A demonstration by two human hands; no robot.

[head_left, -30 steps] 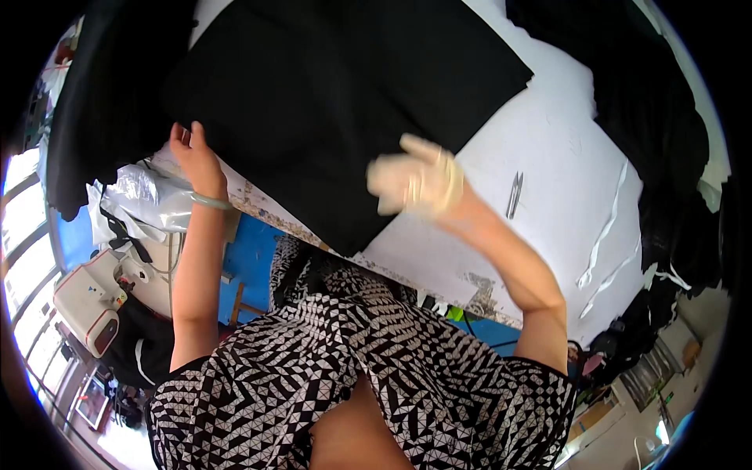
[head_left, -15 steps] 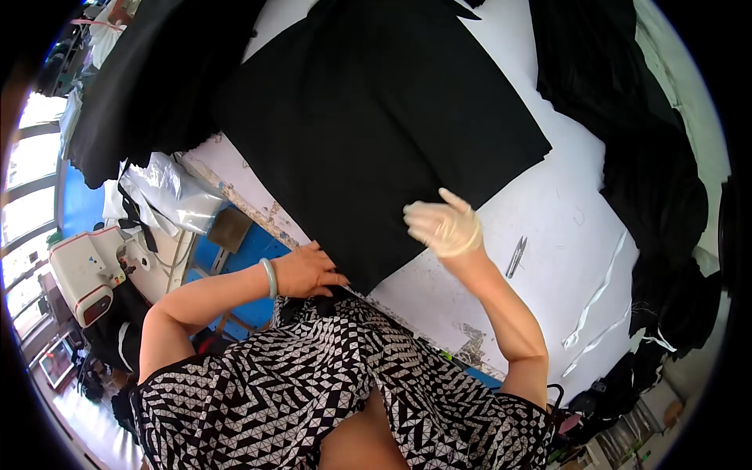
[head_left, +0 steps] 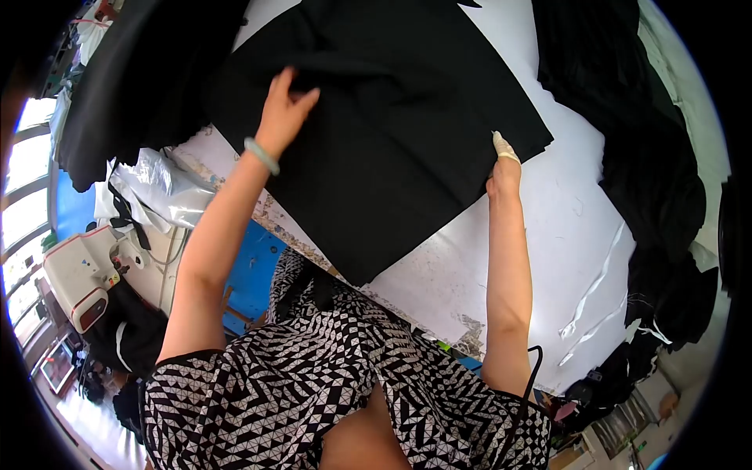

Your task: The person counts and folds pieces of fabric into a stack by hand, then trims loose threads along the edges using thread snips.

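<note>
A large piece of black cloth (head_left: 376,164) lies spread over the white table, with soft folds toward its far side. My left hand (head_left: 283,117), bare and with a pale bangle at the wrist, is over the cloth's left part, fingers apart and slightly blurred. Whether its fingertips touch the fabric I cannot tell. At the cloth's right edge is my right hand (head_left: 506,163), in a pale glove that leaves some fingers bare. It is seen edge-on and appears closed on that edge, with part of the fingers hidden.
The white table (head_left: 576,204) has a worn near edge. Black fabric is heaped on its right (head_left: 619,102) and hangs at the upper left (head_left: 149,86). White strips (head_left: 595,286) lie at right. A white sewing machine (head_left: 78,274) and a clear plastic bag (head_left: 168,184) are at left.
My left hand has moved from the cloth's near corner up to its far left part. My right hand has gone up and right to the edge. The thread snips are no longer visible.
</note>
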